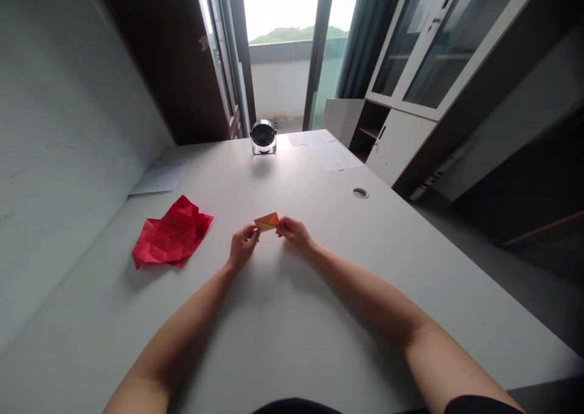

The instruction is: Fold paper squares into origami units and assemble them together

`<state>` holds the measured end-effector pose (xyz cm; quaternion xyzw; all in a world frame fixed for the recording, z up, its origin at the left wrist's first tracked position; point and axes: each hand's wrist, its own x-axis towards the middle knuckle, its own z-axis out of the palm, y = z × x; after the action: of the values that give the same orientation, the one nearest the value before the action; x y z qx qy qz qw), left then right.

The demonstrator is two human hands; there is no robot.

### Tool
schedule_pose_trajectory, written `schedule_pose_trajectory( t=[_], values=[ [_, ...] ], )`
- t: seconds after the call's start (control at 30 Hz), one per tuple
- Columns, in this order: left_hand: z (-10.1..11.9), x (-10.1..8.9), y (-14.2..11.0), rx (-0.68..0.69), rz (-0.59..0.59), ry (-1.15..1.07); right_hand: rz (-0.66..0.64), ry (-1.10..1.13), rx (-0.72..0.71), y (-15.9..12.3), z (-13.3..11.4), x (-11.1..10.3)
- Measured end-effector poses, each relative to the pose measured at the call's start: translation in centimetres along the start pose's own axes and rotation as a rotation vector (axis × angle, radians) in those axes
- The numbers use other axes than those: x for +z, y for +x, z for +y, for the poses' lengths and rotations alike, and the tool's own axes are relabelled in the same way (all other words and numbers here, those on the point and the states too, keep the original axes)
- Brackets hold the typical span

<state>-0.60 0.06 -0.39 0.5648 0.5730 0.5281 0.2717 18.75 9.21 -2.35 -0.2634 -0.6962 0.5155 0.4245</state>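
Observation:
A small folded orange paper (266,221) is held up just above the white table, with diagonal creases across its face. My left hand (244,243) pinches its left end between thumb and fingers. At the right end, my right hand (294,232) grips the paper the same way, its fingers curled. To the left of my hands lies a large creased sheet of red paper (171,234), partly opened out and standing up in ridges.
On the white table (296,316) a round black device on a metal stand (263,137) is at the far edge. White papers (335,156) lie at the far right, others (159,176) by the left wall. A cable hole (360,193) is at right.

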Motion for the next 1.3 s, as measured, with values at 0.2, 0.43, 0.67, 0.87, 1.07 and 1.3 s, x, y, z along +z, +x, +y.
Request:
schedule_pose_trajectory(
  t=[0.2,0.43,0.67,0.87,1.07,1.3],
  values=[
    [0.7,-0.1,-0.3,0.034,0.055,-0.031,0.004,-0.19,-0.029,-0.4,-1.1,0.1],
    [0.6,-0.1,-0.1,0.032,-0.03,-0.113,0.029,-0.144,-0.016,-0.2,-0.9,0.0],
    [0.3,0.0,0.1,0.007,-0.083,-0.186,0.011,0.019,0.01,-0.1,0.1,0.0],
    [-0.1,0.1,0.2,0.002,-0.078,-0.214,-0.018,0.145,0.031,0.1,-0.1,-0.1],
    [0.6,0.0,0.2,0.014,-0.092,-0.225,-0.029,0.227,0.035,-0.1,-0.7,-0.1],
    [0.9,-0.2,0.2,0.008,-0.118,-0.141,-0.044,0.19,0.057,-0.2,-1.2,0.1]
  ],
)
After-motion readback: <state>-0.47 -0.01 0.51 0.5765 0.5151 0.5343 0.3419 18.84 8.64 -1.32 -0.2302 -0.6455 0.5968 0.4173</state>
